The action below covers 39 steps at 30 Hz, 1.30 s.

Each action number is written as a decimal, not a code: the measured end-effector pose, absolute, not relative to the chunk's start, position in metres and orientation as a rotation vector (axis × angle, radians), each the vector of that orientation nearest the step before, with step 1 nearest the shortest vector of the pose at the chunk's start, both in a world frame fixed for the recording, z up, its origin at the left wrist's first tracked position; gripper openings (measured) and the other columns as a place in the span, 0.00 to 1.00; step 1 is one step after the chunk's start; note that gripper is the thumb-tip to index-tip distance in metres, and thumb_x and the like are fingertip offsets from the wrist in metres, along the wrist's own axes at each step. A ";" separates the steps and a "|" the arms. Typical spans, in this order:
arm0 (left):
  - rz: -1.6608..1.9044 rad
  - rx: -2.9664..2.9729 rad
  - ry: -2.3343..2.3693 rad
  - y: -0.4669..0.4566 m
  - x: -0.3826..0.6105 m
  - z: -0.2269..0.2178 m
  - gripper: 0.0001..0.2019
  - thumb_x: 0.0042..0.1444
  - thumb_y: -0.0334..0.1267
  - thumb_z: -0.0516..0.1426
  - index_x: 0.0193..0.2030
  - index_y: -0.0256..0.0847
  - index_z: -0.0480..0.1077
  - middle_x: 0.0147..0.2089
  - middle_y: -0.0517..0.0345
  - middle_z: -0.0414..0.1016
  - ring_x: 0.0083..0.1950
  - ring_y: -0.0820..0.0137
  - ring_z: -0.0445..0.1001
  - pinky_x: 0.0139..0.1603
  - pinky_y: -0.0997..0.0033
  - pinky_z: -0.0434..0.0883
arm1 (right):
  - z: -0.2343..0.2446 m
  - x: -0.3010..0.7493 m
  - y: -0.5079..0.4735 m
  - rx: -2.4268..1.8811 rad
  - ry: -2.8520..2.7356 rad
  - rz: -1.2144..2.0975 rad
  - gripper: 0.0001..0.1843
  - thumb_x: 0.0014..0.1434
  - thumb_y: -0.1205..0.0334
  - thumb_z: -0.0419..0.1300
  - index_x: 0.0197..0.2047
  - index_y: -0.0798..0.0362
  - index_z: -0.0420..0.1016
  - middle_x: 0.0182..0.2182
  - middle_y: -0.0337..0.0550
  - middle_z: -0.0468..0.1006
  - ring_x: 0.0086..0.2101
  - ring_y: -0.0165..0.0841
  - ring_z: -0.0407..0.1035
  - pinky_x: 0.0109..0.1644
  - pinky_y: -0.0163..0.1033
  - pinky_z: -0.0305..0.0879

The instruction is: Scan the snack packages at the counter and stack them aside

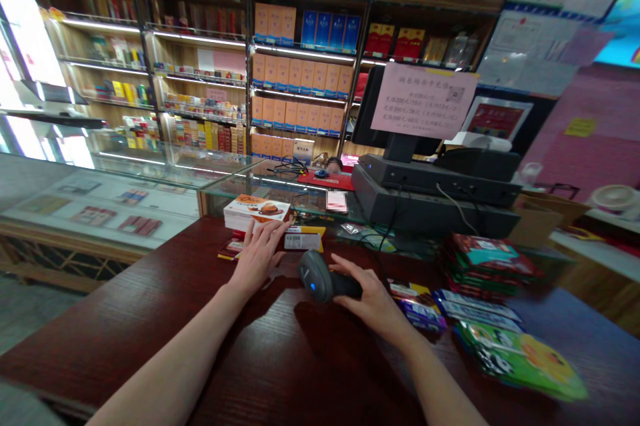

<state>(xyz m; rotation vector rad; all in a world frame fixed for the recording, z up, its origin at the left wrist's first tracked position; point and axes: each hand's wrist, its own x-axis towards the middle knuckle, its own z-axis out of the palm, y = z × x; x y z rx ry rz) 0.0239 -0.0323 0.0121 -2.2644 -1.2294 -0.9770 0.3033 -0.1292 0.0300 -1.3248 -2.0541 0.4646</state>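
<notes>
From my end, through the head camera, I judge a slip the likeliest trouble: the right hand (369, 291) has a loose-looking hold on the handle of a dark barcode scanner (314, 275), and a knock could drop it onto the tabletop (290, 366). A stray read is possible too, because a yellow packet (303, 241) lies near the scanner with its barcode exposed, just beside a white box (257, 209). A hard push from the left hand (259, 253) could slide that box back.

The right hand is partly closed, thumb and fingers on either side of the handle. The left hand is open, fingers slightly spread, reaching the box's near edge and gripping nothing; I cannot tell how firmly the fingertips press.
</notes>
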 end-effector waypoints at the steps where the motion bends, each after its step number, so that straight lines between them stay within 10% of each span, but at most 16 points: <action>1: -0.976 -2.263 -1.231 -0.032 0.024 0.012 0.36 0.58 0.33 0.61 0.71 0.46 0.53 0.64 0.49 0.68 0.66 0.57 0.64 0.75 0.42 0.47 | 0.031 0.304 -0.129 -1.332 -2.043 0.481 0.41 0.57 0.62 0.65 0.70 0.36 0.58 0.59 0.37 0.76 0.55 0.42 0.67 0.62 0.50 0.58; 39: -1.025 -2.286 -1.207 -0.032 0.025 0.012 0.34 0.60 0.34 0.58 0.72 0.48 0.53 0.65 0.49 0.68 0.66 0.56 0.66 0.75 0.41 0.47 | 0.045 0.300 -0.141 -1.359 -2.298 0.764 0.46 0.47 0.57 0.73 0.69 0.40 0.64 0.60 0.43 0.75 0.57 0.47 0.68 0.64 0.51 0.58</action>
